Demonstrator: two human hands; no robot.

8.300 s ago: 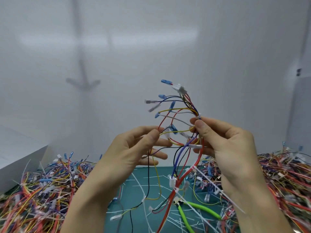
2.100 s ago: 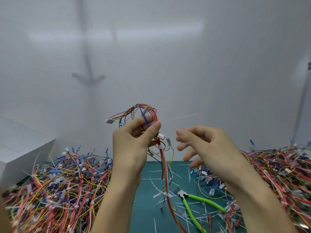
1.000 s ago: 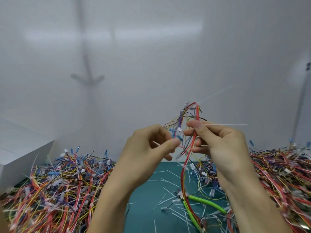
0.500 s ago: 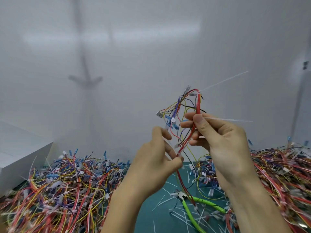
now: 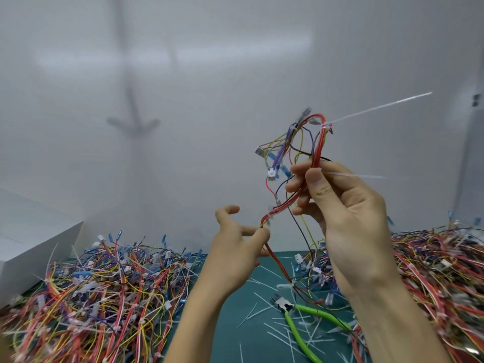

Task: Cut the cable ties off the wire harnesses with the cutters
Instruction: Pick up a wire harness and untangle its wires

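I hold a wire harness point(image 5: 318, 142) of red, yellow, purple and black wires up in front of the white wall. My right hand point(image 5: 340, 213) pinches its red bundle near the top. My left hand point(image 5: 235, 255) pinches the same bundle lower down, between thumb and finger. A long white cable tie point(image 5: 377, 107) sticks out to the right from the harness's top loop, and a second tie point(image 5: 358, 176) juts out beside my right thumb. The green-handled cutters point(image 5: 301, 318) lie on the teal mat point(image 5: 230, 310) below, held by no hand.
A big heap of wire harnesses point(image 5: 91, 292) covers the table at the left, another heap point(image 5: 432, 271) at the right. Cut white tie pieces point(image 5: 277, 334) litter the mat around the cutters. A white box point(image 5: 28, 239) stands at the far left.
My right hand has lifted the harness a little higher. My left hand has slid down the red bundle and spread its other fingers. The cutters stayed on the mat.
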